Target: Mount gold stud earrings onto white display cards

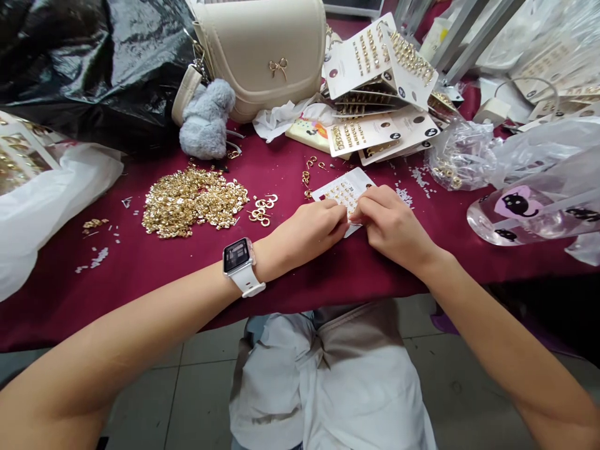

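A white earring card (344, 190) set with rows of small gold studs lies on the maroon tablecloth (140, 294), its lower part hidden under my fingers. My left hand (309, 231) and my right hand (389, 228) meet at the card, and the fingertips of both pinch at its near edge. Left of them is a large heap of gold earring pieces (192, 200). Several gold hoops (262, 209) lie beside the heap, and a few loose gold earrings (307, 176) rest just beyond my left hand.
Stacks of earring cards (379, 81) rise behind my hands, next to a cream handbag (257, 56) and a grey plush toy (206, 119). Clear plastic bags (462, 156) and a cat-print pouch (520, 212) lie right. A black plastic sheet (94, 62) lies back left.
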Demonstrator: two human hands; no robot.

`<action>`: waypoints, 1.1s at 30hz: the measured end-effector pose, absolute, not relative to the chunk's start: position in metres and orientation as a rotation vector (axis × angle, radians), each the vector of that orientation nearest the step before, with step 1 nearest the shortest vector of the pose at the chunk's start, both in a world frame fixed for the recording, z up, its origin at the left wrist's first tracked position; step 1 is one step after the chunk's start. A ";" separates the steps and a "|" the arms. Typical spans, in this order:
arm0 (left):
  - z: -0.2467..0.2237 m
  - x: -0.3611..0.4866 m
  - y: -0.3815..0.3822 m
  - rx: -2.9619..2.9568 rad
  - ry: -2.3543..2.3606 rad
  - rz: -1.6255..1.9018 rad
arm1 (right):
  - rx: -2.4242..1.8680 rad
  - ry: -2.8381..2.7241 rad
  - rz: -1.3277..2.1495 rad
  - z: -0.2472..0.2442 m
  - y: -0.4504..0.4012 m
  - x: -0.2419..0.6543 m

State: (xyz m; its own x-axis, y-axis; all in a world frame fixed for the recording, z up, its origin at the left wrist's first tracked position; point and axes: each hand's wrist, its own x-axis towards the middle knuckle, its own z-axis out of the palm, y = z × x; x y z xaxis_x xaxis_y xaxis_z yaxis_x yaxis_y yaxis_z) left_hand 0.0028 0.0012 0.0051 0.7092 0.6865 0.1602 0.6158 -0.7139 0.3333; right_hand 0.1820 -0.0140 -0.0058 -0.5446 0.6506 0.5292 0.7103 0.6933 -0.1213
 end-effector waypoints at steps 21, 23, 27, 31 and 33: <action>-0.002 -0.002 0.005 2.585 0.917 0.633 | -1.044 -2.371 0.142 0.000 -0.013 0.195; -0.001 -0.003 0.005 2.586 0.914 0.640 | -1.013 -2.398 0.135 0.000 -0.012 0.197; -0.001 -0.003 0.006 2.590 0.906 0.643 | -0.933 -2.463 0.107 0.002 -0.009 0.198; -0.001 -0.002 0.007 2.586 0.914 0.624 | -0.980 -2.491 0.084 0.004 -0.011 0.197; -0.001 -0.001 0.007 2.578 0.916 0.615 | -1.001 -2.510 0.057 0.003 -0.013 0.196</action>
